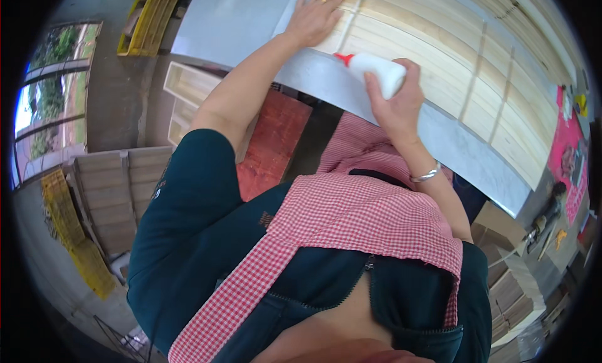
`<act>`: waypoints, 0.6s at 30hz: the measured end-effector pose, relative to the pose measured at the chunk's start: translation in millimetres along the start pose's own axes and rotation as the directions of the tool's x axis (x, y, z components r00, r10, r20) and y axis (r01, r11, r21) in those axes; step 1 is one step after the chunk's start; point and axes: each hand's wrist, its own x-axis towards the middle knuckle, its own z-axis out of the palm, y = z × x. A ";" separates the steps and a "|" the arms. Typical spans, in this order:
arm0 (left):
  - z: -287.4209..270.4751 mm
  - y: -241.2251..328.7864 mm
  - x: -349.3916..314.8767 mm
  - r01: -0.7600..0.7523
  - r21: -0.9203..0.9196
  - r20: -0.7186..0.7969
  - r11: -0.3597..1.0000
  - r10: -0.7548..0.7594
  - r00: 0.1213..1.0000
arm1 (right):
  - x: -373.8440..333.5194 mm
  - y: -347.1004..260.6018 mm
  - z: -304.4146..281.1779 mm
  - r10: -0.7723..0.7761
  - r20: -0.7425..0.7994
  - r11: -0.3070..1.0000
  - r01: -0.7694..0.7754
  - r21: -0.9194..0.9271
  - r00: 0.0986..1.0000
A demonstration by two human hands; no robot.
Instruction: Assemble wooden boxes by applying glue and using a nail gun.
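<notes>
White, red-tipped bottle (379, 69), head view, over pale wooden slats (417, 65), near edge | right hand (399, 106): fingers wrapped around it | left hand (318, 18): flat at slats' left end, fingers released | yellow crate (162, 24) and red panel (273, 143) beyond metal table's (226, 24) edge

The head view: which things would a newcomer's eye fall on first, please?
Probably the white bottle with its red nozzle, held in the right hand near the pale wooden strips. Next might come the red-and-white checked apron across the person's chest, at lower middle. A yellow crate also stands out, near the upper left.
</notes>
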 end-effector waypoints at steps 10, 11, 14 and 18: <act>-6.5 2.7 35.1 0.169 -0.016 0.158 0.986 -0.164 0.974 | 32.1 49.7 -109.8 0.174 -0.148 0.931 -0.114 0.347 0.974; -8.2 4.0 37.5 0.163 -0.038 0.165 0.986 -0.154 0.974 | 36.7 60.1 -132.8 0.132 -0.226 0.941 -0.050 0.336 0.965; -27.6 15.5 43.1 0.169 0.020 0.208 0.985 -0.169 0.964 | 51.1 107.4 -208.1 0.099 -0.436 0.954 0.038 0.297 0.895; -38.4 28.9 44.4 0.206 0.122 0.246 0.971 -0.231 0.941 | 83.3 193.0 -324.7 0.043 -0.641 0.999 -0.050 0.007 0.766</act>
